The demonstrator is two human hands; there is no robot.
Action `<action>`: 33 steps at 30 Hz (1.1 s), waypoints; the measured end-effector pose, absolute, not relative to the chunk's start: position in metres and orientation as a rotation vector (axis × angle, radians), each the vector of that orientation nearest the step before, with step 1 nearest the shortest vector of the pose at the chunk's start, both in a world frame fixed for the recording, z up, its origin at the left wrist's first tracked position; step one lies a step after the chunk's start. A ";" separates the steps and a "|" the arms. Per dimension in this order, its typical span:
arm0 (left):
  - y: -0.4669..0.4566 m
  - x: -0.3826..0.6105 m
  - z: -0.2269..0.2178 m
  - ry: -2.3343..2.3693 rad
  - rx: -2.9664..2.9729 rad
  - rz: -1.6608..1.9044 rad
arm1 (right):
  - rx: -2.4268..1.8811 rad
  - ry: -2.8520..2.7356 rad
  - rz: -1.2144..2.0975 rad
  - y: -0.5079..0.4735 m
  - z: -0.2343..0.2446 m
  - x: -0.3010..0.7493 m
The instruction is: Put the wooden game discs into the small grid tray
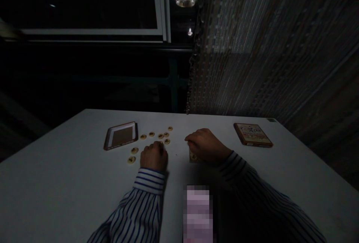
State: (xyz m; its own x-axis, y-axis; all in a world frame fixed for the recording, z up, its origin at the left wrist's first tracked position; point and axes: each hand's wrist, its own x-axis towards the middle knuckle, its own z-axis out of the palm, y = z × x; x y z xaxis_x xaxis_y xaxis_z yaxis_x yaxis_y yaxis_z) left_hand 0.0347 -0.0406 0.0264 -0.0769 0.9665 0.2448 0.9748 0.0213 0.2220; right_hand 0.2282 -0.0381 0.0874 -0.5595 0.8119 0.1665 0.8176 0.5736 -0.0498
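Observation:
Several small round pale game pieces (152, 134) lie scattered on a white table (70, 168). My left hand (153, 155) rests among them with fingers curled down on the table, close to a piece (167, 141). My right hand (204, 145) is curled too, and a pale piece (193, 156) shows under its near edge. Whether either hand grips a piece is hidden in the dim light. Both arms wear striped sleeves.
An open box tray (121, 135) with a brown rim lies left of the pieces. A flat printed box lid (252, 134) lies at the right. A bead curtain (266, 48) hangs behind the table, beside a dark window (84, 7).

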 end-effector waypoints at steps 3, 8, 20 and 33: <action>-0.040 0.037 0.025 -2.218 -2.161 -0.720 | -1.407 -2.635 -0.059 -0.038 0.085 0.231; -0.038 0.047 0.016 -2.197 -2.280 -1.300 | -1.423 -2.654 -0.051 -0.040 0.085 0.232; -0.047 0.069 0.018 -2.070 -2.302 -1.974 | -1.422 -2.650 -0.047 -0.038 0.088 0.236; -0.040 0.071 0.003 -2.156 -2.214 -2.156 | -1.420 -2.643 -0.068 -0.036 0.085 0.238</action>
